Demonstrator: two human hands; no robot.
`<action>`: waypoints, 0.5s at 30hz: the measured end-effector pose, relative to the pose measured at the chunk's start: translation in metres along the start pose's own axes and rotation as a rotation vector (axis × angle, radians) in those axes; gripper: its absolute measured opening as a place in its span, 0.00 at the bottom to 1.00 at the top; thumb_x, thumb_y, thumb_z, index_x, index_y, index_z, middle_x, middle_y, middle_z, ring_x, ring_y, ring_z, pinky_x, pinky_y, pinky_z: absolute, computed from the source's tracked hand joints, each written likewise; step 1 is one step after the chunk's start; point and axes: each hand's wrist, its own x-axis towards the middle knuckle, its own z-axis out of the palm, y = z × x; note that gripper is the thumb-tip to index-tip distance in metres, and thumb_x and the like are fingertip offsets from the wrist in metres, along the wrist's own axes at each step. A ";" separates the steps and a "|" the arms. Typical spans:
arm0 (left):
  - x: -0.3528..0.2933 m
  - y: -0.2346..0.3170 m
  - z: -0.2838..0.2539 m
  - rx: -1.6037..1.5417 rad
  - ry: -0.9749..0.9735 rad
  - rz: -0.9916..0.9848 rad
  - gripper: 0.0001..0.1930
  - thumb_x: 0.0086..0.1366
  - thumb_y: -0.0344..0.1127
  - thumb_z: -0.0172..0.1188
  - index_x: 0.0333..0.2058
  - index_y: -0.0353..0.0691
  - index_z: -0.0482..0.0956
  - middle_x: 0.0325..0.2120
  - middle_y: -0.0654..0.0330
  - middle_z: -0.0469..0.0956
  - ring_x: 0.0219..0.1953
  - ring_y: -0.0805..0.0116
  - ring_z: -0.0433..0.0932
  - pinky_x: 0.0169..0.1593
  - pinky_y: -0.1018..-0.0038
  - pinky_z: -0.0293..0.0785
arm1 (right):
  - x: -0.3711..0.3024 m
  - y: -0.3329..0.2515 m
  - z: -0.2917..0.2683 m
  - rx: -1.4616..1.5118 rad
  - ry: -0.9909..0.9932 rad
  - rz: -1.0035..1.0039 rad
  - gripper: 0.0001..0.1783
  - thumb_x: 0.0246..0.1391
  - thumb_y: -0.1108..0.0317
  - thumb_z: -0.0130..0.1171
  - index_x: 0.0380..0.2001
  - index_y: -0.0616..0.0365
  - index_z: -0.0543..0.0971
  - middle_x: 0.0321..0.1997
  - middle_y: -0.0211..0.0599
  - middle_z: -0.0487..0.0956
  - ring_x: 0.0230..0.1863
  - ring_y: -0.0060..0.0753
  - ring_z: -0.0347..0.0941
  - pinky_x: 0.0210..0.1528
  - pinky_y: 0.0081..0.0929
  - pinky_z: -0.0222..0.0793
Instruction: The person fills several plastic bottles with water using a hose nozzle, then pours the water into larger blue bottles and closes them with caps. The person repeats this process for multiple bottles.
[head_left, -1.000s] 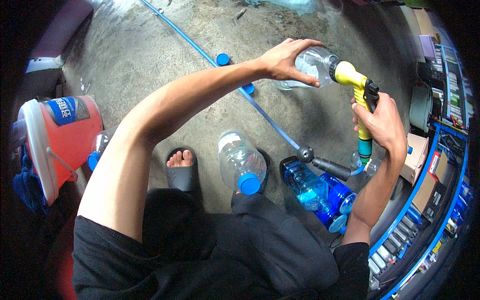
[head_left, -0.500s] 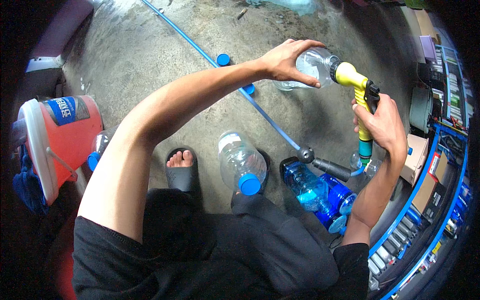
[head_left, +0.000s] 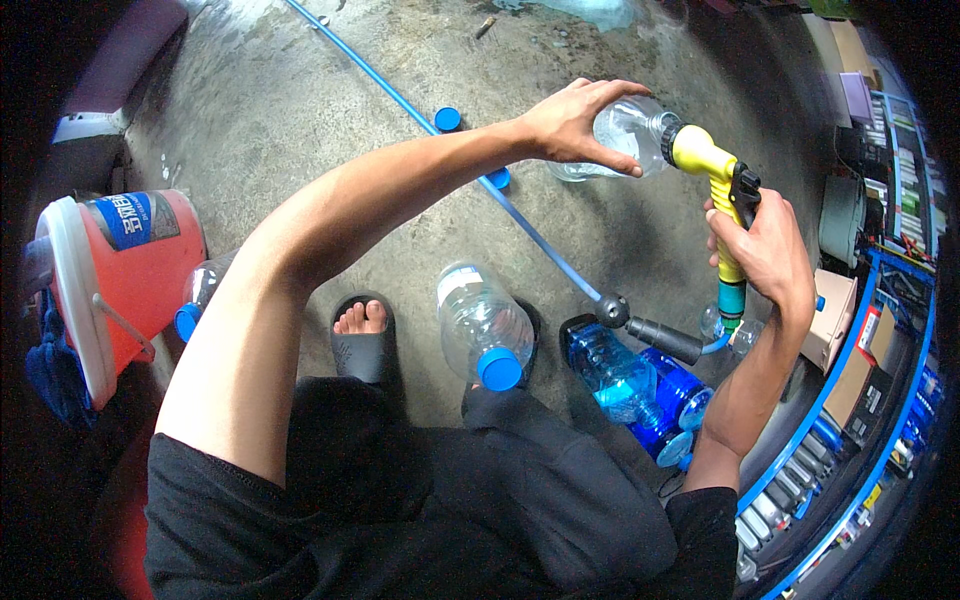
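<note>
My left hand (head_left: 575, 122) is wrapped round a transparent plastic bottle (head_left: 628, 128) tipped on its side, its neck pointing right. Against that neck sits the black-rimmed head of a yellow hose spray gun (head_left: 702, 155). My right hand (head_left: 768, 245) grips the gun's handle below its black trigger; a teal connector (head_left: 732, 298) shows under the fist. Whether water runs inside the bottle I cannot tell. A second transparent bottle (head_left: 478, 318) with a blue cap stands by my right foot. Two loose blue caps, a far one (head_left: 447, 119) and a nearer one (head_left: 498, 178), lie beside a blue pole.
The thin blue pole (head_left: 375, 83) crosses the concrete floor to a black ball joint (head_left: 611, 310). Several blue-tinted bottles (head_left: 612, 372) lie at right. A red bucket (head_left: 150, 270) with a white rim is on the left; blue-edged shelves (head_left: 860, 330) line the right side.
</note>
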 end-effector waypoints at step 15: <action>0.000 0.000 0.000 -0.005 -0.011 -0.019 0.55 0.50 0.66 0.79 0.72 0.46 0.67 0.63 0.48 0.76 0.65 0.46 0.71 0.71 0.53 0.66 | -0.001 -0.002 0.000 -0.021 0.010 0.016 0.13 0.60 0.64 0.64 0.35 0.67 0.83 0.24 0.37 0.85 0.25 0.29 0.86 0.31 0.30 0.82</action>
